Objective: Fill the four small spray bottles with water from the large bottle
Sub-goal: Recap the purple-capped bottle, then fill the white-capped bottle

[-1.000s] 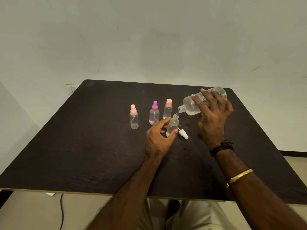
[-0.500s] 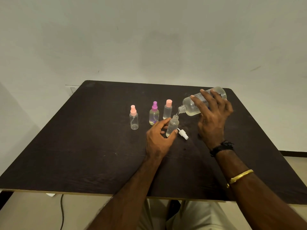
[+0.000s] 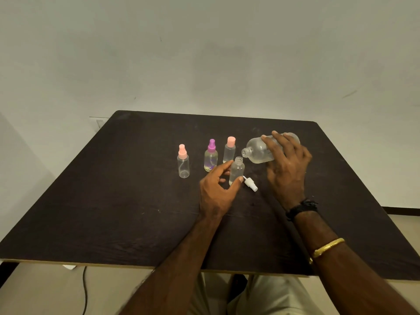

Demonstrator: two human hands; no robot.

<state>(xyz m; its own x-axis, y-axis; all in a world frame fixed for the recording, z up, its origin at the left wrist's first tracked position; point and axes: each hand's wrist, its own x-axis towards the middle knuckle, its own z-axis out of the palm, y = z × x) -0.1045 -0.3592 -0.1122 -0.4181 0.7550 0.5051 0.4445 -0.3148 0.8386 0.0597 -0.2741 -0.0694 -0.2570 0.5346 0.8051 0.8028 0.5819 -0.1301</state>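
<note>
Your right hand (image 3: 287, 169), curled over the large bottle (image 3: 259, 151), has dropped its base, so it lies nearly level, part full. Its mouth is just beside the open small bottle (image 3: 236, 171), which your left hand (image 3: 216, 192) pinches upright on the desk (image 3: 113, 212). This pour looks about done. The white sprayer (image 3: 250, 184) lies alongside. I can't tell how full the small bottle is.

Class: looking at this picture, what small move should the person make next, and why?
Probably tilt the large bottle in the right hand slightly further: its mouth is just above the open neck of the uncapped small bottle that the left hand grips, and that bottle does not look full yet.
</note>
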